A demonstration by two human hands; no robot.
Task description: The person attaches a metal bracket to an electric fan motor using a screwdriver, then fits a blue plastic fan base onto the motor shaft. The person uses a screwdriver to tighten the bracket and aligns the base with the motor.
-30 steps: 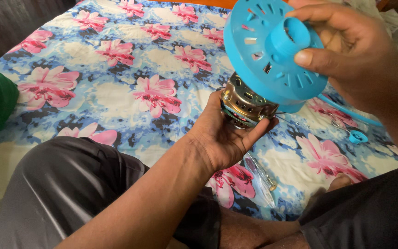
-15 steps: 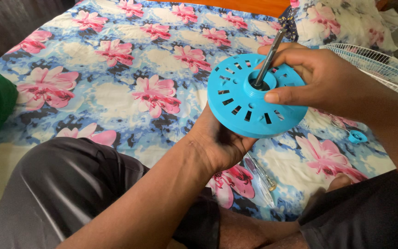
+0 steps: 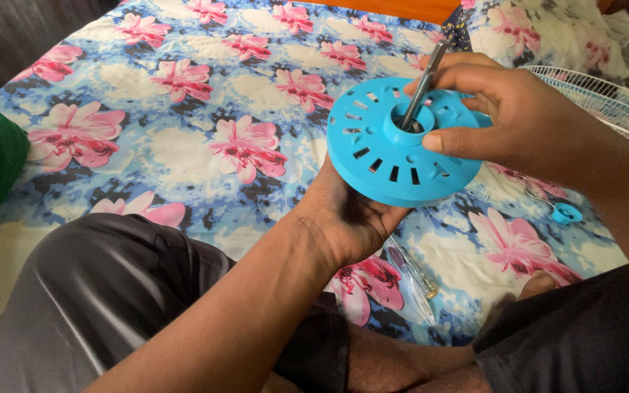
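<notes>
While the blue slotted cover (image 3: 391, 149) sat a little lower and flatter half a second ago, it is now tipped slightly more toward the camera and raised a touch — the metal shaft (image 3: 425, 78) pokes up through its central collar as before. A full second ago the cover was held high and on edge, clear of the motor, whose metal body was then in plain sight; now the cover hides it entirely. The right hand (image 3: 507, 116) is closed on the cover's far rim, thumb pressed on the top face just beside the collar, fingers curled over the edge. The left hand (image 3: 347, 215) cups up from beneath, its grip on whatever is under the cover hidden, so I cannot tell how it is closed. Nearby on the floral bedsheet (image 3: 183, 124) lie a screwdriver (image 3: 413, 275) and a small blue cap (image 3: 566, 214) — neither has shifted. A white fan grille (image 3: 606, 102) shows at the right edge.
</notes>
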